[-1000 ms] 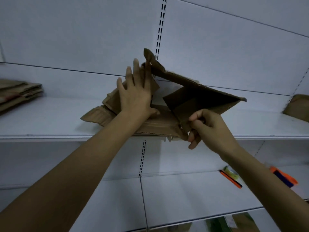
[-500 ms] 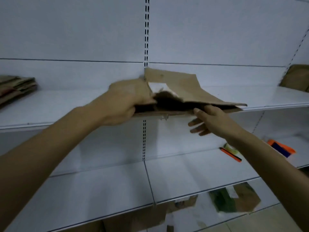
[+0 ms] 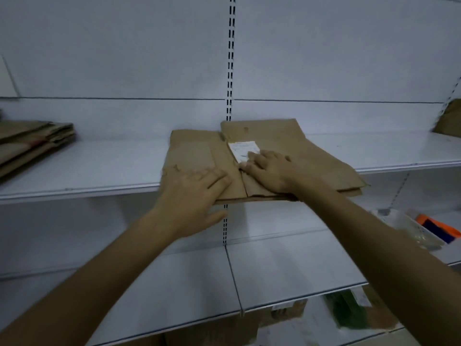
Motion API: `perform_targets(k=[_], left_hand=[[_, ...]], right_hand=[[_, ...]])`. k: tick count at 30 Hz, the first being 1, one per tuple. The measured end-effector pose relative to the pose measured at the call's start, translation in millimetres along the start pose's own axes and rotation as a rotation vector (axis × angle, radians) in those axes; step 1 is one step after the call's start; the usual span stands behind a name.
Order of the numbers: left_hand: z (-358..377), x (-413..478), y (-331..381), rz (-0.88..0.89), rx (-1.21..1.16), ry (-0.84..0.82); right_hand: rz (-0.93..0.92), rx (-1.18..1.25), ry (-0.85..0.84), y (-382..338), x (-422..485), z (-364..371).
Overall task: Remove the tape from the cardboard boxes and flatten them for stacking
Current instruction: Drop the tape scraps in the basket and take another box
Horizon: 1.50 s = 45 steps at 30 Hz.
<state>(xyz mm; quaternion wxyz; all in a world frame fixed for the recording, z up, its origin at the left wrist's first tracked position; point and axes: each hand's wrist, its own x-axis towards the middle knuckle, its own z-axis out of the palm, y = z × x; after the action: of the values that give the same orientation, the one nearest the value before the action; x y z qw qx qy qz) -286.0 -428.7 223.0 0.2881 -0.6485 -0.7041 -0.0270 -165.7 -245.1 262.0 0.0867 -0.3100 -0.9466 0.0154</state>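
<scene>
Left hand: your left hand lies flat with the fingers spread, pressing on the left part of the box. The heel of the palm hangs past the shelf's front edge. It grips nothing.
Right hand: your right hand is also flat and palm down on the middle of the box, with its fingertips at the lower edge of the white label. A second ago it pinched a lower corner of the cardboard; that pinch is gone.
Box: the flattened box now lies collapsed on the upper shelf, its near edge just over the shelf front. A second ago one panel stood up in a peak, and half a second ago you held it clear of the shelf.
Tape: none shows from here, though the view is soft, so I cannot rule it out.
Meaning for the task: this box looks flattened and is probably ready to stack.
Where it would go: a stack of flat cardboard sits well apart on the same shelf, to the left.
Still to do: more cardboard shows at the far right edge.
</scene>
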Motion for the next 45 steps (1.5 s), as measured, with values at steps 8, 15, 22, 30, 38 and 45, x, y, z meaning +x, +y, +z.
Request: perform_targets(k=[8, 15, 22, 30, 38, 45], left_hand=[[-6.4, 46.7, -49.4, -0.721, -0.395, -0.020], [36.2, 51.0, -76.6, -0.985, -0.459, -0.274], [28.7, 44.4, -71.3, -0.974, -0.875, 0.291], [26.3, 33.1, -71.8, -1.074, -0.895, 0.428], [0.7, -4.6, -27.8, -0.995, -0.482, 0.504], [-82.4, -46.7, -73.0, -0.914, -0.343, 0.630]], right_hand=[[-0.026, 0.228, -0.020, 6.8, 14.2, -3.6], [0.531, 0.032, 0.163, 89.0, 31.9, -5.0], [0.578, 0.388, 0.398, 113.0, 30.6, 20.8], [0.638, 0.880, 0.603, 113.4, 22.4, 19.2], [0.531, 0.979, 0.512, 112.5, 16.0, 0.1], [0.315, 1.347, 0.314, 36.0, 6.7, -10.0]])
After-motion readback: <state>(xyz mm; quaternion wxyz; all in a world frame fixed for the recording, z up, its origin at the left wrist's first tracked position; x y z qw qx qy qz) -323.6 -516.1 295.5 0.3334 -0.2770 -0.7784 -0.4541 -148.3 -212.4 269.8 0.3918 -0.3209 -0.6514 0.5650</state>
